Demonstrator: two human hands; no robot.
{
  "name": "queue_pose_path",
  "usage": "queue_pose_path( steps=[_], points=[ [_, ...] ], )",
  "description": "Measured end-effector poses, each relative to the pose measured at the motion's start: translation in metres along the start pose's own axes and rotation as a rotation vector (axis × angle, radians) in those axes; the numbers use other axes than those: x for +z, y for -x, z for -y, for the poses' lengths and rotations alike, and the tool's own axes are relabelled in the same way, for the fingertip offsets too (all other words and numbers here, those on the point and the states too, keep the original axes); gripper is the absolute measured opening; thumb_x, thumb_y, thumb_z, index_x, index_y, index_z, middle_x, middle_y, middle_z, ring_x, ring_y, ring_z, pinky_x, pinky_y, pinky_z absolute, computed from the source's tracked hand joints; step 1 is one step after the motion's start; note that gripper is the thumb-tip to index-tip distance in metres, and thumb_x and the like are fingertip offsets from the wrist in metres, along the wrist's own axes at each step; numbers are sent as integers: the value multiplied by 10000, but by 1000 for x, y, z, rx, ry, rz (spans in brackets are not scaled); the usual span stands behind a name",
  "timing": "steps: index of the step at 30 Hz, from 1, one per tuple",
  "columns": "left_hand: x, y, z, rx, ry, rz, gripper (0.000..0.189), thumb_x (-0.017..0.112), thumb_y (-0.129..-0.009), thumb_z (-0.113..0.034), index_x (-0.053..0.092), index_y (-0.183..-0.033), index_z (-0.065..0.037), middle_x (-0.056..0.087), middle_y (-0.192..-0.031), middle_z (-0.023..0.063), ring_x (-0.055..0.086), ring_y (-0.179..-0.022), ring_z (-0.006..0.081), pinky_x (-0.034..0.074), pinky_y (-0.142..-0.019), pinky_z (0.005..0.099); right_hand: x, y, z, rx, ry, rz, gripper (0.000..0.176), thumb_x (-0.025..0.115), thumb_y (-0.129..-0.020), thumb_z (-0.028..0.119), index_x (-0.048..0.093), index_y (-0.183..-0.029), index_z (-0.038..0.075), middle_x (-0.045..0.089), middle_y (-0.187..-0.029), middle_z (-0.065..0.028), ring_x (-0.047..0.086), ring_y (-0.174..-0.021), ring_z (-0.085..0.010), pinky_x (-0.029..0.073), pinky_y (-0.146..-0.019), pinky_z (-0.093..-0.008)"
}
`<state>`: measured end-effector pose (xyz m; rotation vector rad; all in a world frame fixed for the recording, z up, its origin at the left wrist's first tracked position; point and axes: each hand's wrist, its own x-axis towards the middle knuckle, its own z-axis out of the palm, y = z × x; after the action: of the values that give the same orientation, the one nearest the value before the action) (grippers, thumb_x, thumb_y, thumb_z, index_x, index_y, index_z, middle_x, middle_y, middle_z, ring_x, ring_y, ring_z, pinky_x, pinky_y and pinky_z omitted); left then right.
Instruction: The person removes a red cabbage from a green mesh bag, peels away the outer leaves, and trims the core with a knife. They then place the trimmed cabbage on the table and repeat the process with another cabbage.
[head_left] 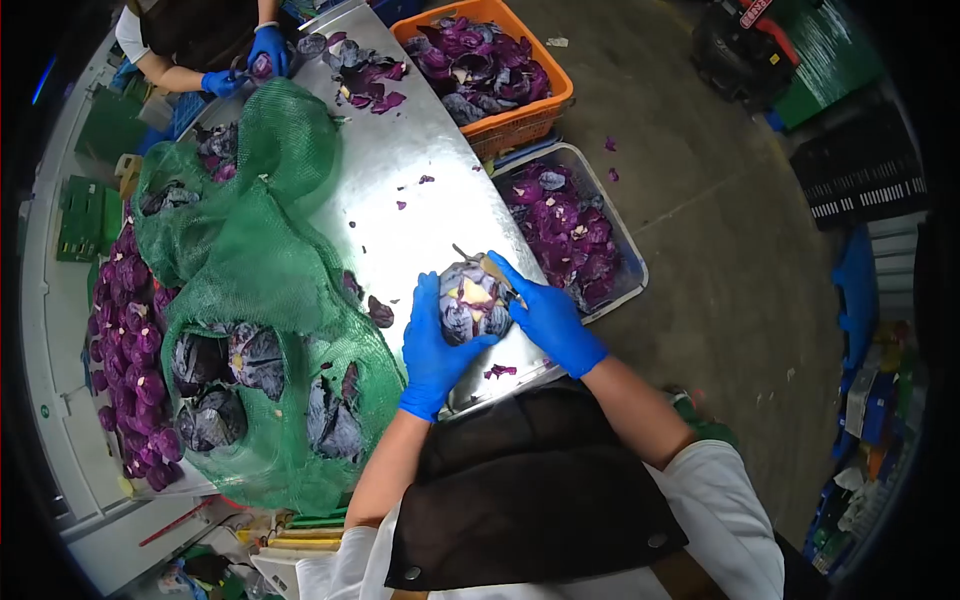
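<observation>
A red cabbage (473,300) sits near the front edge of the metal table, its pale cut stem end facing up. My left hand (435,345), in a blue glove, grips it from the left, with the thumb along its near side. My right hand (555,315), also gloved in blue, is at the cabbage's right side, closed around what looks like a small knife (492,267) with a tan handle; part of it is hidden by the fingers. Small purple leaf scraps (500,371) lie just in front of the cabbage.
Left, a green mesh bag (270,240) holds dark cabbages (213,418) beside a pile of purple cabbages (135,350). Right, an orange crate (560,100) and a grey bin (640,275) contain trimmed leaves. At the far end, another person's gloved hands (268,48) hold a cabbage.
</observation>
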<state>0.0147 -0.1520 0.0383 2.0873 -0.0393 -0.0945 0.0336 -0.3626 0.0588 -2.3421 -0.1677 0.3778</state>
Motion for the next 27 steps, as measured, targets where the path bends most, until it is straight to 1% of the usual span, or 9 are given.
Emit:
queue_pose_path(
  steps=[5, 10, 14, 16, 18, 21, 22, 24, 27],
  points=[
    [-8, -5, 18, 46, 47, 47, 1175, 906, -619, -402, 264, -1517, -2, 273, -1554, 293, 265, -1449, 443, 284, -1173, 469, 7, -1, 5, -85, 76, 12, 775, 578, -871, 139, 265, -1553, 335, 680, -925, -179, 662, -685, -345, 519, -607, -447],
    [2, -20, -10, 73, -261, -41, 1140, 895, -655, -402, 265, -1521, -11, 231, -1573, 288, 270, -1452, 428, 325, -1150, 460, 15, 8, 9, -148, 51, -62, 795, 585, -868, 126, 255, -1553, 358, 684, -959, -170, 666, -685, -336, 523, -601, -439],
    [5, -18, -13, -28, -222, 8, 1099, 901, -657, -364, 307, -1522, -37, 196, -1596, 269, 231, -1481, 384, 315, -1161, 431, -3, 1, 8, 25, 70, 98, 761, 606, -892, 166, 267, -1549, 346, 668, -846, -203, 665, -696, -350, 518, -611, -441],
    [0, -18, -22, -46, -249, 47, 1079, 906, -650, -352, 337, -1513, -47, 188, -1600, 265, 226, -1484, 379, 303, -1168, 430, 18, -17, -29, 145, -101, -47, 585, 634, -866, 187, 508, -1434, 243, 653, -814, -226, 655, -701, -371, 514, -636, -450],
    [-9, -1, -11, -16, -166, 34, 1040, 901, -662, -273, 347, -1525, -101, 169, -1617, 237, 197, -1500, 344, 256, -1189, 432, 31, -35, -95, 223, -381, -170, 511, 619, -854, 174, 581, -1364, 173, 652, -812, -231, 660, -718, -360, 521, -651, -450],
    [-26, 14, 16, -34, 136, 67, 1095, 930, -606, -230, 347, -1530, -157, 203, -1613, 201, 206, -1494, 332, 267, -1188, 447, 12, -56, -124, 214, -168, -274, 482, 605, -856, 171, 582, -1331, 91, 686, -887, -222, 694, -796, -327, 538, -686, -434],
    [-29, 16, 20, -3, 143, 101, 1093, 932, -601, -226, 355, -1526, -154, 226, -1601, 193, 228, -1483, 325, 268, -1189, 442, -1, -62, -119, 355, -365, -238, 452, 602, -880, 187, 579, -1317, 73, 696, -971, -231, 698, -865, -339, 539, -727, -433],
    [-33, 22, 29, 59, 157, 161, 1088, 937, -591, -218, 372, -1518, -148, 273, -1576, 177, 270, -1460, 313, 269, -1191, 432, -23, -59, -93, 384, -61, -153, 466, 625, -902, 237, 565, -1342, 97, 697, -981, -223, 695, -873, -334, 536, -744, -426],
    [-31, 17, 3, 52, 200, 163, 1182, 945, -557, -228, 298, -1537, -94, 308, -1560, 129, 313, -1430, 281, 248, -1198, 407, -7, -35, -25, -10, -199, -108, 525, 663, -906, 341, 547, -1371, 127, 699, -972, -211, 695, -862, -329, 533, -742, -424]
  ],
)
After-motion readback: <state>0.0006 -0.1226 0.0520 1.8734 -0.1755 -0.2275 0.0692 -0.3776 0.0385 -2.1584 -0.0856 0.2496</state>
